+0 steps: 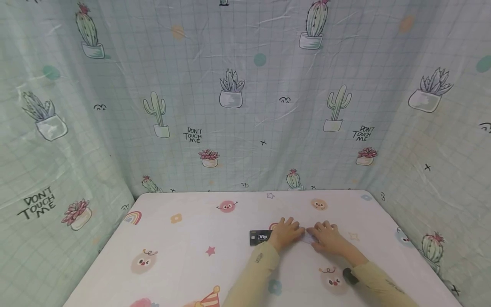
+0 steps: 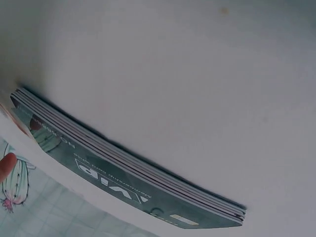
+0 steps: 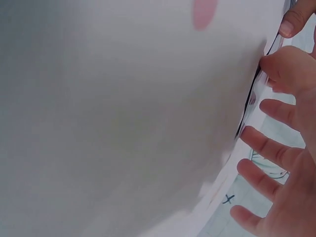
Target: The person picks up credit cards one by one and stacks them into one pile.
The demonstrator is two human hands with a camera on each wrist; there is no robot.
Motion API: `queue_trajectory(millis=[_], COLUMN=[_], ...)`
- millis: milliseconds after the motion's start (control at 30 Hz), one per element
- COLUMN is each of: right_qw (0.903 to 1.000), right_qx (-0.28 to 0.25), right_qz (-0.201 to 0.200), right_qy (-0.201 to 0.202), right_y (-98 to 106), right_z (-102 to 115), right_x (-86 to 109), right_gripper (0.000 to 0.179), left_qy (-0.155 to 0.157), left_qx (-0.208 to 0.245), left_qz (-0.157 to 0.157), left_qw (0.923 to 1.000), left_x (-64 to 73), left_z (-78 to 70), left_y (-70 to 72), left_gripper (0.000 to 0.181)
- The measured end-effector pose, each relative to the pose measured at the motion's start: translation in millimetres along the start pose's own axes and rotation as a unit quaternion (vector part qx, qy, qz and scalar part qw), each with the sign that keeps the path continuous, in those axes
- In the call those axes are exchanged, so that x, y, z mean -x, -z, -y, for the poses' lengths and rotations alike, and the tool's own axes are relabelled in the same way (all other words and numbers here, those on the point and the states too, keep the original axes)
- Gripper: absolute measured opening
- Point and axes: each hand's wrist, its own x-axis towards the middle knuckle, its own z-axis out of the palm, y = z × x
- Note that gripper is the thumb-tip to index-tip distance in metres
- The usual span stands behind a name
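Observation:
A stack of black cards point(image 2: 118, 170), the top one printed "Vip", lies flat on the table; its right end passes behind my left hand point(image 1: 287, 233) in the head view. Between my two hands is a thin pale card point(image 1: 308, 238) with a dark edge, mostly covered by fingers. My right hand point(image 3: 289, 143) has its thumb and fingertips at that edge, the other fingers spread. The left thumb point(image 3: 292, 24) touches the same edge close by. Most of the left hand is outside its own wrist view; only a fingertip point(image 2: 6, 167) shows at the side.
A white table cover point(image 1: 184, 264) with printed cartoon figures spreads under everything. Cactus-patterned curtains point(image 1: 249, 128) stand behind and at both sides. A small dark object point(image 1: 350, 276) sits against the right sleeve.

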Motion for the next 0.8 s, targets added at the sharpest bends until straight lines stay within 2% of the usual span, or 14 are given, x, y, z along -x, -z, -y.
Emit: queue_trajectory(millis=[133,400,800], right_qw=[1.0,0.9998,0.9995], right_qx=[-0.005,-0.001,0.032], right_qz=[0.006,0.018,-0.001], right_qy=[0.004,-0.002,0.004], right_y=[1.7,0.0,-4.4], right_z=[1.1,1.1,-0.6], right_x=[-0.9,-2.3,-6.0], right_gripper=[0.04,0.045,0.05], left_qy=[0.0,-0.005,-0.002], left_qx=[0.004,0.001,0.008], left_qz=[0.007,0.003,0.01], left_qw=[1.0,1.0,0.9999], left_x=[-2.5,-1.1,0.8], left_z=[1.5,1.6,1.6], left_y=[-1.6,-2.0,0.1], left_gripper=[0.03,0.032,0.043])
